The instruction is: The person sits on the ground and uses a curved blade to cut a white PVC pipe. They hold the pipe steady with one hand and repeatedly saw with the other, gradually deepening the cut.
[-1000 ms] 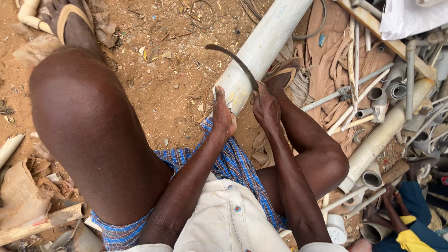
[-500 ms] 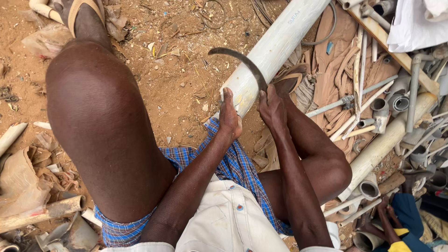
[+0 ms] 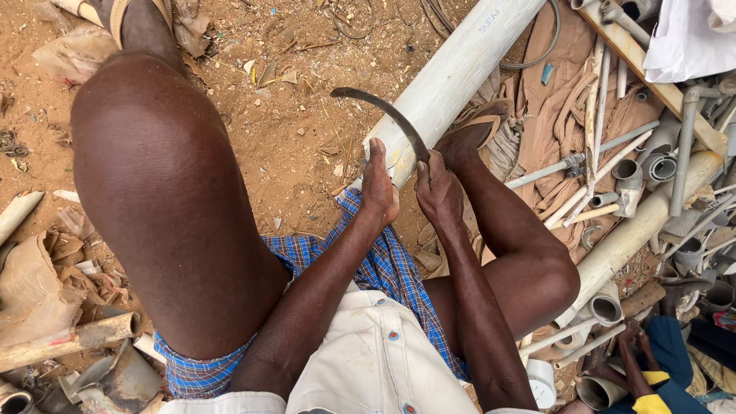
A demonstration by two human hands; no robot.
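A long white plastic pipe (image 3: 460,73) lies slanted on the dirt, running from the top right down to my hands. My left hand (image 3: 379,184) presses on the pipe's near end. My right hand (image 3: 438,188) grips the handle of a curved dark blade (image 3: 383,111), a sickle-like tool arching up and left over the pipe. My right foot in a sandal (image 3: 475,132) rests against the pipe. My bare left knee (image 3: 146,130) fills the left of the view.
A pile of grey and white pipe pieces and fittings (image 3: 652,176) lies to the right on brown cloth (image 3: 563,100). Scrap and paper litter (image 3: 46,291) sits at the left. Another person's hand (image 3: 632,341) reaches in at the bottom right. Reddish dirt (image 3: 284,123) lies between.
The view has shifted slightly. Both hands stay at the pipe's end, and the curved blade keeps its arch over the pipe with little movement.
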